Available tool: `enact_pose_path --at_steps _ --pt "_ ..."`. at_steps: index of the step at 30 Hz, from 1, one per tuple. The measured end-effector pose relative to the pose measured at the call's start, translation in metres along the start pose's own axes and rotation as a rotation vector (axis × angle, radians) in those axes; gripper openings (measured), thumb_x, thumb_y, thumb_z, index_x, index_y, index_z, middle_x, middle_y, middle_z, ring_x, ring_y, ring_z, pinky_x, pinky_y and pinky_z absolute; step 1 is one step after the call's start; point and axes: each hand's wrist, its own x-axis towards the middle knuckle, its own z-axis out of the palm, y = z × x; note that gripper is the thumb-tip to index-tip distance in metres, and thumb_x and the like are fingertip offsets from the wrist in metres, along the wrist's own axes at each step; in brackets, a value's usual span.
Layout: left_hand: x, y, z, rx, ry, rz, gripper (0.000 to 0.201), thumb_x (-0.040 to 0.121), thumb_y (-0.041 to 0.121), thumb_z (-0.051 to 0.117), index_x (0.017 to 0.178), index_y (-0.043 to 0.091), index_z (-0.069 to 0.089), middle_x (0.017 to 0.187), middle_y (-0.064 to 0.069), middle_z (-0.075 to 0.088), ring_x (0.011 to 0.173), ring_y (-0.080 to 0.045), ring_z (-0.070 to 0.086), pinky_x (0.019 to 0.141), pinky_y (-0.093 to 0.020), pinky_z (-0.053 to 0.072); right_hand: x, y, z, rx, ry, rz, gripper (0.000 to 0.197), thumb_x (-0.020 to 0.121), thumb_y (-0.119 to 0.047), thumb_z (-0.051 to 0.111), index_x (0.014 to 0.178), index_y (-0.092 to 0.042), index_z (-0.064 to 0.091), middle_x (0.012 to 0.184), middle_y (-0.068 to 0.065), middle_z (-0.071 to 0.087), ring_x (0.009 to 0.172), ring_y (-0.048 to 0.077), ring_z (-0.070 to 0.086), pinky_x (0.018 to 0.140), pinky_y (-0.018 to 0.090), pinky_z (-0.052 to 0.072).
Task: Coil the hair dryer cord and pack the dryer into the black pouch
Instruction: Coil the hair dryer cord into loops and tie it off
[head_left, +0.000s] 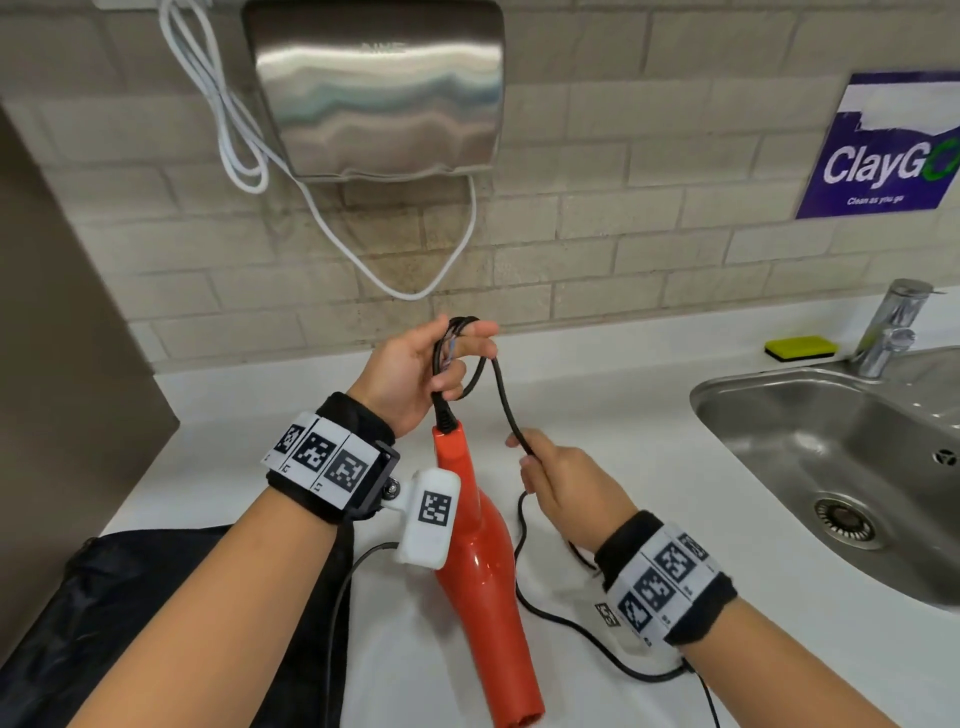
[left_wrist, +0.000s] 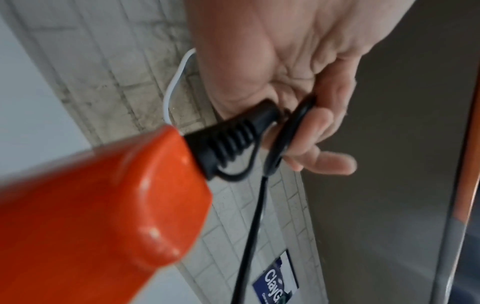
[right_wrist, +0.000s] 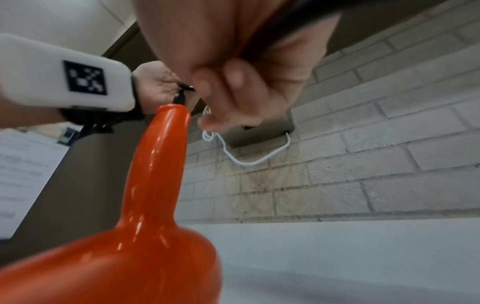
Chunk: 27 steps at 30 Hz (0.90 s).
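Holding a small loop of the black cord (head_left: 470, 364) in my left hand (head_left: 410, 376), I have my fingers curled round it just above the ribbed sleeve where the cord leaves the handle of the orange hair dryer (head_left: 480, 566). The dryer hangs from that end with its handle up and its nozzle down toward the white counter (head_left: 649, 431); whether the nozzle touches the counter I cannot tell. My right hand (head_left: 563, 486) sits lower and to the right, its fingers closed round the cord further along, so a short stretch runs taut between my two hands. Below my right hand the rest of the cord trails loose across the counter in wide bends. The black pouch (head_left: 156, 597) lies flat on the counter under my left forearm, just left of the dryer. A steel sink (head_left: 810, 415) with its tap (head_left: 891, 327) is off to the right, with a yellow sponge (head_left: 800, 347) beside the tap.
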Motion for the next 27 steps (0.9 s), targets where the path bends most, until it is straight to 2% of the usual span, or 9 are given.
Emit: enact_pose_path --at_steps 4,6,9,13,16,19,23,25,27 --pt "0.000 -0.003 -0.001 0.125 0.076 0.053 0.037 0.100 0.019 0.020 0.102 0.011 0.056 0.083 0.004 0.074 0.041 -0.005 0.042 0.044 -0.015 0.036 -0.012 -0.001 0.006 -0.253 -0.041 -0.046 0.040 0.097 -0.026 0.030 0.136 -0.017 0.035 0.111 0.010 0.065 0.085 0.033 0.065 0.070 0.038 0.052" --pt "0.000 -0.004 0.002 0.202 0.072 0.071 0.032 0.101 0.018 0.022 0.106 0.013 0.053 0.094 0.000 0.070 0.047 -0.005 0.050 0.047 -0.016 0.042 -0.011 -0.007 0.002 -0.426 0.045 -0.154 0.041 0.093 -0.031 0.028 0.128 -0.018 0.046 0.101 0.002 0.070 0.064 0.026 0.066 0.052 0.029 0.050" --pt "0.001 -0.005 0.006 0.270 0.019 0.063 0.029 0.101 0.019 0.025 0.116 0.009 0.047 0.102 -0.001 0.065 0.061 -0.006 0.064 0.059 -0.018 0.053 -0.006 -0.016 -0.009 -0.591 0.169 -0.307 0.025 0.084 -0.029 0.042 0.106 -0.026 0.051 0.067 -0.009 0.062 0.033 0.014 0.050 0.032 0.016 0.029" --pt "0.000 -0.006 0.011 0.368 -0.018 0.054 0.034 0.100 0.022 0.025 0.126 0.008 0.042 0.105 0.003 0.063 0.076 -0.007 0.068 0.073 -0.018 0.054 0.007 -0.023 -0.031 -0.599 0.309 -0.445 0.040 0.070 -0.010 0.071 0.100 -0.030 0.055 0.069 -0.006 0.059 0.038 0.018 0.051 0.032 0.021 0.038" --pt "-0.001 -0.006 0.020 0.426 -0.047 0.038 0.041 0.100 0.027 0.024 0.129 0.007 0.043 0.108 0.008 0.061 0.090 -0.005 0.064 0.078 -0.015 0.052 0.019 -0.041 -0.047 -0.539 0.406 -0.499 0.019 0.078 -0.015 0.062 0.093 -0.027 0.064 0.082 -0.006 0.069 0.044 0.020 0.057 0.034 0.025 0.043" --pt "-0.001 -0.004 0.030 0.463 -0.091 0.046 0.054 0.097 0.042 0.011 0.110 0.017 0.058 0.109 0.004 0.065 0.105 -0.005 0.060 0.095 -0.021 0.046 0.031 -0.058 -0.057 -0.400 0.489 -0.448 0.016 0.080 -0.034 0.054 0.089 -0.021 0.057 0.078 -0.001 0.068 0.046 0.018 0.057 0.034 0.024 0.043" --pt "-0.008 0.002 0.038 0.486 -0.180 0.026 0.084 0.082 0.063 -0.006 0.060 0.020 0.063 0.049 0.001 0.063 0.048 -0.010 0.060 0.057 -0.022 0.050 0.039 -0.065 -0.071 -0.212 0.550 -0.290 0.042 0.066 -0.053 0.058 0.078 -0.012 0.062 0.069 0.001 0.064 0.053 0.020 0.059 0.043 0.031 0.048" --pt "-0.010 0.003 0.037 0.530 -0.242 0.029 0.081 0.069 0.076 -0.004 0.040 0.025 0.053 0.036 0.002 0.048 0.033 -0.010 0.042 0.045 -0.020 0.040 0.041 -0.068 -0.079 -0.139 0.500 -0.154 0.044 0.060 -0.055 0.065 0.075 -0.014 0.064 0.064 -0.003 0.064 0.057 0.018 0.058 0.053 0.033 0.050" --pt "-0.011 0.004 0.035 0.461 -0.264 -0.003 0.068 0.066 0.074 0.009 0.040 0.027 0.051 0.037 0.008 0.032 0.031 -0.004 0.023 0.036 -0.015 0.026 0.046 -0.065 -0.084 -0.072 0.418 -0.035 0.035 0.062 -0.050 0.072 0.072 -0.017 0.066 0.056 -0.004 0.061 0.060 0.017 0.057 0.060 0.032 0.048"
